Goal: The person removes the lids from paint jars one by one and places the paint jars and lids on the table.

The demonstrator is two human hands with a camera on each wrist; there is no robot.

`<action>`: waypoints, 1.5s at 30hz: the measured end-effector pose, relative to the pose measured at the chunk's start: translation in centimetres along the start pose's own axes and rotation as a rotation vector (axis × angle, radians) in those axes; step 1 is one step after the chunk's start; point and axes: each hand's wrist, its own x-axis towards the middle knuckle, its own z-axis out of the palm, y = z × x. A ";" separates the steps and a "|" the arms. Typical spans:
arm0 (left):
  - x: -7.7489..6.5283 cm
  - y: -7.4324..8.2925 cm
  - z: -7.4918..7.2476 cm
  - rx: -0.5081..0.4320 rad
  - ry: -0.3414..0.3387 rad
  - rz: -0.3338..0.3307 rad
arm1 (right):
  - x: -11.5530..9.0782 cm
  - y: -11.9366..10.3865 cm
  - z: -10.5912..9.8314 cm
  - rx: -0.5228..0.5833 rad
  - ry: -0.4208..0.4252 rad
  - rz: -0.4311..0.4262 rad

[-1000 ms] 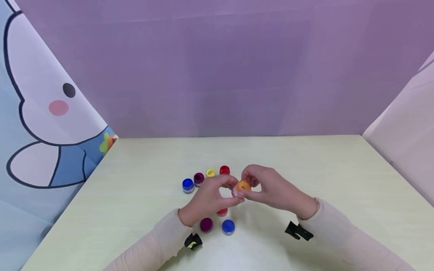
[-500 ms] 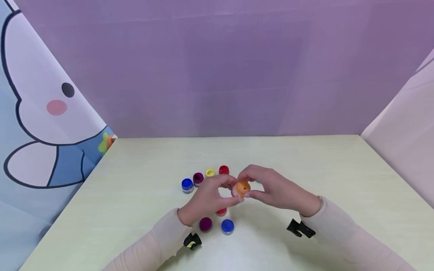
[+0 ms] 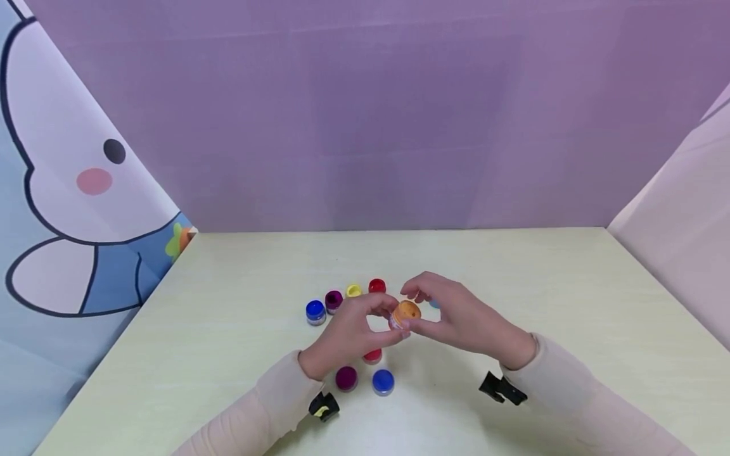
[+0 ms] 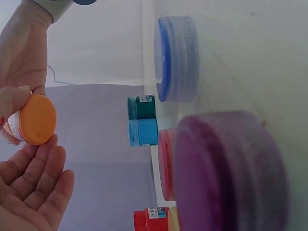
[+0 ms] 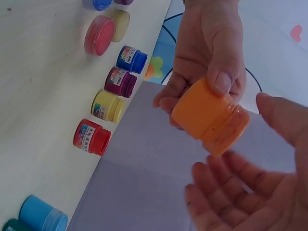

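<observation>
My left hand [image 3: 353,329] holds a small orange paint jar [image 3: 407,311] between its thumb and fingers, raised over the table. A white label shows on the jar's side in the left wrist view. In the right wrist view its ringed, paint-smeared end tilts toward my right hand [image 5: 250,187]. That hand stays loosely spread around this end, fingers slightly bent, with the thumb apart from the jar in that view. From the head view the right thumb overlaps the jar's edge, and the fingers stand off behind it.
Behind the hands stand jars of blue [image 3: 315,312], purple [image 3: 334,301], yellow [image 3: 353,290] and red [image 3: 377,286] paint. Nearer lie short round pieces, like lids, in purple [image 3: 346,379], blue [image 3: 383,382] and red [image 3: 373,356]. Light blue [image 5: 36,211] and green [image 5: 15,226] jars stand farther right.
My right fingers have lifted and spread away from the jar; a bit of the light blue jar now shows behind that hand. The left hand has kept its hold on the orange jar.
</observation>
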 end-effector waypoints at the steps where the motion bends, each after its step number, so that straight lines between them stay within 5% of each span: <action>1: 0.0 0.0 0.0 0.001 0.000 0.002 | 0.0 -0.1 0.1 -0.007 0.001 0.039; 5: 0.1 -0.1 0.0 0.006 0.001 0.007 | 0.3 -0.3 0.3 -0.017 -0.018 0.155; 9: 0.0 -0.1 0.1 0.007 -0.002 0.004 | 0.3 -0.5 0.3 -0.019 -0.027 0.180; 25: -0.2 0.0 -0.2 -0.014 0.003 -0.023 | 0.0 -0.2 0.1 0.016 -0.067 -0.066; 38: -0.2 0.1 -0.1 -0.027 0.001 -0.034 | 0.1 -0.2 -0.2 0.032 -0.112 -0.112; 45: -0.2 0.1 -0.1 -0.028 -0.004 -0.007 | -0.1 -0.2 0.1 0.051 -0.068 -0.047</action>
